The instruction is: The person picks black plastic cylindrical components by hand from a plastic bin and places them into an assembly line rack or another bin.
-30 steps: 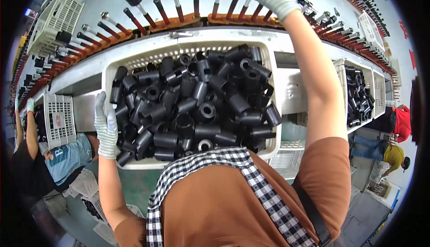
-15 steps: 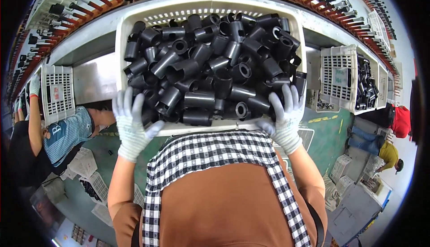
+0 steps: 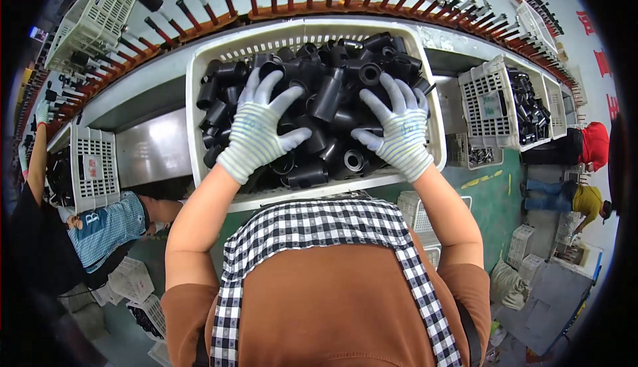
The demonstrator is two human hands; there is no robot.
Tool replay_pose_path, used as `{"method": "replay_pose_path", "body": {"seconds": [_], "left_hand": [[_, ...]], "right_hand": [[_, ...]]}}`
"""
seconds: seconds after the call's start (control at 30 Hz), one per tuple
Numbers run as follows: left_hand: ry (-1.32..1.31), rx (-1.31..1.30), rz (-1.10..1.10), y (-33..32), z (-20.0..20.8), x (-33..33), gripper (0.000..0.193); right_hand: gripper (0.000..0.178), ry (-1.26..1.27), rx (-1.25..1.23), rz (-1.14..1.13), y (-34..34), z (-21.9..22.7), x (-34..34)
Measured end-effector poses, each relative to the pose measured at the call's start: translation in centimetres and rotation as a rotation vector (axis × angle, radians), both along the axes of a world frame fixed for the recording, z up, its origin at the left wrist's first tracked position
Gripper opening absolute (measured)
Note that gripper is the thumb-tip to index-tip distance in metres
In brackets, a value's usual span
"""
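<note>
A white plastic crate point(image 3: 438, 142) heaped with short black plastic tubes point(image 3: 327, 96) sits right in front of me. Some tubes have notched sides, and some show ringed ends. My left hand point(image 3: 262, 124), in a pale striped knit glove, rests over the left half of the heap with its fingers spread. Over the right half lies my right hand point(image 3: 399, 124), gloved the same way, its fingers also spread. Both hands touch the tubes without gripping one. The tubes under my palms are hidden.
Beyond the crate curves an orange rail point(image 3: 292, 13) carrying upright red-and-black rods. Other white crates of black parts stand at the left point(image 3: 93, 167) and right point(image 3: 495, 104). A co-worker in a checked apron point(image 3: 109, 231) is at my left; two more people are far right.
Both hands have moved from the crate's near corners forward and inward onto the tubes. The pile has been pushed about and sits farther back. My view has also shifted slightly.
</note>
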State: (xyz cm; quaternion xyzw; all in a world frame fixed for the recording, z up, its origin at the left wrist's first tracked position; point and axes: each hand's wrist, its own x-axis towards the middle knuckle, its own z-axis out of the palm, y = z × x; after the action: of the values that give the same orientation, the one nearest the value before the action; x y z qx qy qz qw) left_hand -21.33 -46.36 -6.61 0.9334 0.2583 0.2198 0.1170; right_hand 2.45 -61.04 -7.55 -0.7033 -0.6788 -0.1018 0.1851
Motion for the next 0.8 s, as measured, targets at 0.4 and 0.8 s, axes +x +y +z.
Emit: {"method": "replay_pose_path", "body": {"seconds": [0.4, 0.8], "left_hand": [[-0.017, -0.111, 0.111, 8.3, -1.3, 0.2, 0.053], [0.035, -0.206, 0.120, 1.6, -0.2, -5.1, 0.054]], "right_hand": [[0.068, 0.373, -0.180, 0.040, 9.2, 0.6, 2.5], [0.060, 0.255, -0.070, 0.272, 4.3, 2.5, 1.6]]}}
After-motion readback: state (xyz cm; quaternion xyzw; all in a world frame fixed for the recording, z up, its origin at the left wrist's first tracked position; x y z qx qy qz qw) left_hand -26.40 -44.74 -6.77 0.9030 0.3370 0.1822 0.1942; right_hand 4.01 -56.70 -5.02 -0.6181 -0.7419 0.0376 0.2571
